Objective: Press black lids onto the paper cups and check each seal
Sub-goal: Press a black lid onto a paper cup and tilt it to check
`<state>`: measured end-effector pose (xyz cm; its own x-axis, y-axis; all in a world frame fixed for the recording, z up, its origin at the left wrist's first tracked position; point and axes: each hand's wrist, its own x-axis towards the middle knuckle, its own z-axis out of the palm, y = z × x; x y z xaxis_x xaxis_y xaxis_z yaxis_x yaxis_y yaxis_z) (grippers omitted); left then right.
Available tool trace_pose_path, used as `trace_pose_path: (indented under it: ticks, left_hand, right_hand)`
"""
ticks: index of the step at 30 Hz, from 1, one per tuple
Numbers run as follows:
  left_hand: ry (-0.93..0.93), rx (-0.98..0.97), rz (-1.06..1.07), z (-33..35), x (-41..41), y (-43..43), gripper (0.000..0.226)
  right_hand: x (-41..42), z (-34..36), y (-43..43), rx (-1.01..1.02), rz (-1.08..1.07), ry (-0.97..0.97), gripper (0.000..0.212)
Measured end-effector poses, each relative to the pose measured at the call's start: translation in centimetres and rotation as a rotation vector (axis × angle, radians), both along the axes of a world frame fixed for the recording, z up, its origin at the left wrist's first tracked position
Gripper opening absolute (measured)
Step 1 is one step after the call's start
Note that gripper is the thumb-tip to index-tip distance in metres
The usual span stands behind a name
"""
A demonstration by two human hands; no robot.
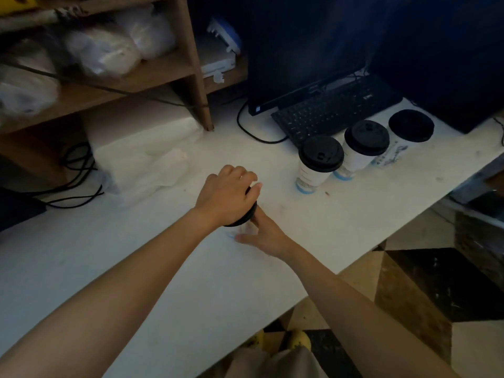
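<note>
Left hand [227, 196] palm-down, grip clamped over black lid [245, 215] atop cup [245, 227]. Right hand [266, 233] grip closed around cup wall below lid. Bare bench [163, 268] nearward, leftward of grip. Three lidded cups [319, 162] right-beyond, near keyboard [335, 110]. Bench edge close right.

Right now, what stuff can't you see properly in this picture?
From the head view:
- The cup being lidded: both hands cover nearly all of it.
- Its black lid: the left hand lies over it, so the seal is hidden.
- The right hand fingers: tucked behind the cup.
- Print on the three lidded cups: too small and dim.
- Bags on the shelf: blurred.
</note>
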<state>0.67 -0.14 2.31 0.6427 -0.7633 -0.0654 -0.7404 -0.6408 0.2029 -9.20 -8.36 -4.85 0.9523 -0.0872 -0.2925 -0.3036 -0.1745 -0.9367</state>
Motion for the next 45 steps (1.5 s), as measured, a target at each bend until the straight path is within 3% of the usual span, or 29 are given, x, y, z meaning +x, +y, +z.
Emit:
trace_pose_path:
  ticks: [7, 10, 13, 16, 18, 20, 21, 24, 28, 35, 41, 45]
  left_hand:
    - [-0.064, -0.031, -0.014, -0.5, -0.1, 0.1, 0.04]
    - [-0.041, -0.025, -0.066, -0.2, 0.3, 0.2, 0.043]
    - [-0.014, 0.001, -0.162, 0.7, 0.7, 0.9, 0.061]
    - [-0.075, -0.009, 0.023, 0.8, 0.2, 1.4, 0.058]
    - [0.013, -0.037, 0.228, 0.5, -0.7, 1.3, 0.051]
    - [0.114, -0.062, 0.308, 0.2, -1.4, 1.2, 0.049]
    - [0.113, -0.081, 0.301, 0.1, -1.4, 1.3, 0.048]
    - [0.114, -0.124, 0.172, 0.4, -0.6, 2.1, 0.042]
    - [0.199, -0.071, -0.046, 1.2, 0.7, 2.7, 0.042]
    - [0.023, 0.095, 0.098, 0.5, 0.2, 1.3, 0.049]
    - [-0.005, 0.068, 0.099, 0.2, 0.1, 1.2, 0.046]
    - [-0.025, 0.061, 0.104, 0.1, 0.1, 1.2, 0.044]
  right_hand:
    - [2.1, -1.6, -1.0, -0.058, 0.065, 0.02, 0.088]
    - [1.7, -1.5, -0.4, 0.025, -0.036, -0.032, 0.074]
    - [1.1, -1.8, 1.3, 0.06, -0.19, -0.094, 0.069]
    - [0.6, -2.4, 3.3, 0.047, -0.353, -0.17, 0.067]
    - [0.2, -2.5, 4.7, 0.104, -0.436, -0.197, 0.058]
    - [-0.5, -2.2, 5.8, 0.152, -0.421, -0.236, 0.067]
    - [-0.7, -2.5, 5.8, 0.076, -0.401, -0.272, 0.073]
    - [-0.2, -2.5, 3.7, 0.057, -0.295, -0.211, 0.063]
    - [1.3, -2.9, 0.7, 0.051, -0.03, -0.089, 0.07]
    - [1.6, -4.3, 5.5, -0.075, -0.38, -0.169, 0.076]
    - [2.3, -3.5, 2.6, 0.006, -0.085, -0.145, 0.08]
    - [2.3, -3.3, 2.6, 0.032, -0.07, -0.124, 0.08]
